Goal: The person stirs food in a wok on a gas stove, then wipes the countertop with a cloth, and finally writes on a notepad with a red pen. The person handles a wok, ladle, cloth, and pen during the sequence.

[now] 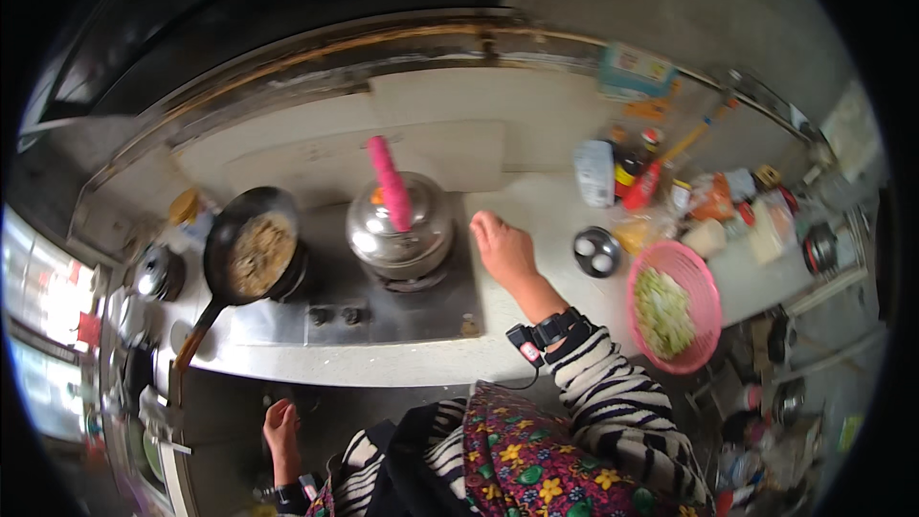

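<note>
My right hand [507, 251] is over the pale countertop, just right of a steel kettle [400, 247] with a pink-wrapped handle [389, 182]. Its fingers are bunched together, and whatever they may hold cannot be made out. Down in front of the counter's edge hangs my left hand [280, 426], fingers curled in and nothing visible in them. A black wok [227, 247] with a wooden handle sits on the left of the steel gas stove [412, 318], with cooked brownish food [262, 254] in it. The kettle stands on the stove's right burner. Neither hand touches a vessel.
At the right, a pink basket [706, 278] holds chopped pale-green vegetable [662, 314]. Beside it are a dark bowl [597, 252] with white eggs, bottles [627, 172] and bags. A lidded metal pot [159, 273] stands far left. The counter's front edge [316, 380] curves before me.
</note>
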A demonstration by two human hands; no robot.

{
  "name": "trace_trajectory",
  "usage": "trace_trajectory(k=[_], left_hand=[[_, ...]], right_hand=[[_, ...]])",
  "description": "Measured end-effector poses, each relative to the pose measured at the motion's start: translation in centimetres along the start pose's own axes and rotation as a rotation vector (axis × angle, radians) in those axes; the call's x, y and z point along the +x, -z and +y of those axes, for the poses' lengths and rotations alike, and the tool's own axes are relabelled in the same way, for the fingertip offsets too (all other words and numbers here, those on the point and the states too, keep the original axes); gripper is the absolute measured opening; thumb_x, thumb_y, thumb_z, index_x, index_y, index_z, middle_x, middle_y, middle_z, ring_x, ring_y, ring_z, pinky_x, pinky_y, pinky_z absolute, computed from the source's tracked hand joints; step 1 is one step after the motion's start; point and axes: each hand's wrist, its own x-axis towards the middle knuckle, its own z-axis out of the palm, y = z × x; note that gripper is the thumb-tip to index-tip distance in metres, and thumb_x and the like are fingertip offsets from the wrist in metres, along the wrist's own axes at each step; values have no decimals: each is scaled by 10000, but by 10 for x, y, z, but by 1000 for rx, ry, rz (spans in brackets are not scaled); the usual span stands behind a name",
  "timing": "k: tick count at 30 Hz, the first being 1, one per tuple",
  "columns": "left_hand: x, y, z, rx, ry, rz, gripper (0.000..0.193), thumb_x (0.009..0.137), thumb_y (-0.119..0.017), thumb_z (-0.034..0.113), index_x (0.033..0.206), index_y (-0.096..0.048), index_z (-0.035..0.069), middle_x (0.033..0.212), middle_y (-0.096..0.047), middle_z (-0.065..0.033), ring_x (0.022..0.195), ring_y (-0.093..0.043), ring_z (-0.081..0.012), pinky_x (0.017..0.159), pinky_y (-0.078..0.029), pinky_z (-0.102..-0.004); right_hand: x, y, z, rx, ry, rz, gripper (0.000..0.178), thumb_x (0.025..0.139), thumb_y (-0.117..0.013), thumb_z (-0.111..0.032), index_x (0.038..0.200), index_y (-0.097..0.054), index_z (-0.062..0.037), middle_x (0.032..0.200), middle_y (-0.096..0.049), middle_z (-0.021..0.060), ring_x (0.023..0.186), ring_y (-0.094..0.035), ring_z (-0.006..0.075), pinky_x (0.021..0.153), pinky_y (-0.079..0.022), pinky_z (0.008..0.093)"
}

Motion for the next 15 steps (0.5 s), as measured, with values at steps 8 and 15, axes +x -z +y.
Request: trace_trajectory(k=[8, 15], left_hand=[[36, -13, 16, 65, 177, -287, 241, 915, -649, 201, 1120, -630, 78, 873, -634, 2, 709, -564, -93, 617, -455, -228], [82, -65, 16, 261, 92, -543, 261, 932, -607, 213, 1152, -613, 73, 931, -635, -21, 767, -576, -116, 669, -484, -255]], right_hand=[[-119, 60, 36, -172, -333, -80, 381, 968, -531, -384, 788, -559, -50, 614, -617, 160, 592, -625, 363, 542, -487, 464], [-227, 119, 31, -395, -566, 29, 549, 962, -521, -427, 586, -615, -38, 613, -605, 185, 603, -616, 381, 564, -487, 469]])
